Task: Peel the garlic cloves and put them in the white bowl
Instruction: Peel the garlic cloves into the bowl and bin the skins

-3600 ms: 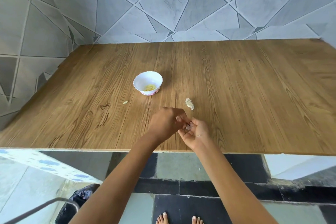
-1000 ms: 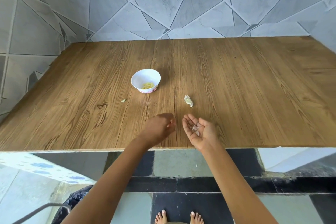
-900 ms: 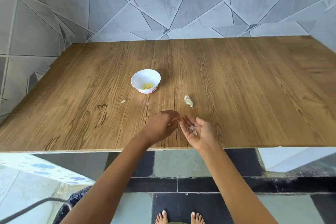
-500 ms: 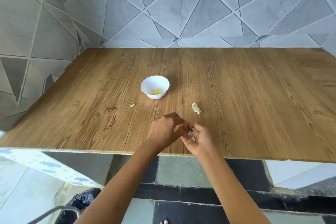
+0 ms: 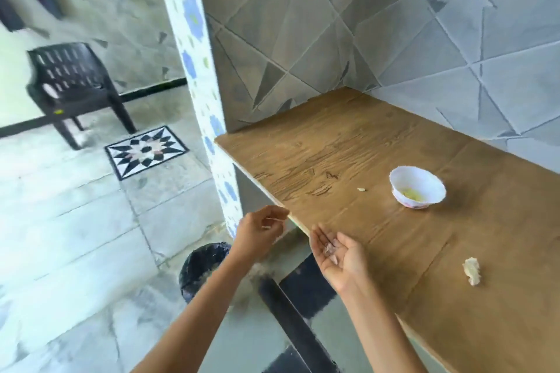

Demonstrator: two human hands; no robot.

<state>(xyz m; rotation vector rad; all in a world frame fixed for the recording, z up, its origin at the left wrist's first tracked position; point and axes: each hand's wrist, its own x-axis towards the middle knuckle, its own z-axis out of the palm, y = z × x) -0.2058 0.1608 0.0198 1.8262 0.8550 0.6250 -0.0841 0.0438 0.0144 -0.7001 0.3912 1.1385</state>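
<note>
Chair (image 5: 69, 85) of black plastic, one only, stands on the floor at the far left. To its right one floor tile with a black and white star (image 5: 147, 150) lies apart from it. Next comes one pillar (image 5: 197, 70) with blue flowers, which touches the left end of the desk (image 5: 333, 145). One black bin (image 5: 204, 263) stands on the floor near the pillar's foot, and the left forearm covers part of it.

Two hands are in view. The left hand (image 5: 260, 232) hangs in front of the desk's edge, above the floor. Its fingers are curled and pinch one thin pale strip of skin (image 5: 274, 219). The right hand (image 5: 339, 257) is just beside it, over the desk's front edge, palm up, with the fingers relaxed and slightly spread. A few small garlic bits (image 5: 328, 248) lie in the palm; they are too blurred to count.

On the desk are three things, well apart from each other: one tiny pale scrap (image 5: 361, 189), then one white bowl (image 5: 417, 187) with yellow peeled garlic (image 5: 410, 194) at its bottom, and at the right one garlic piece (image 5: 472, 271) near the front edge. Nothing lies between the hands and the bowl. Grey tiled walls (image 5: 394, 24) stand behind the desk.
</note>
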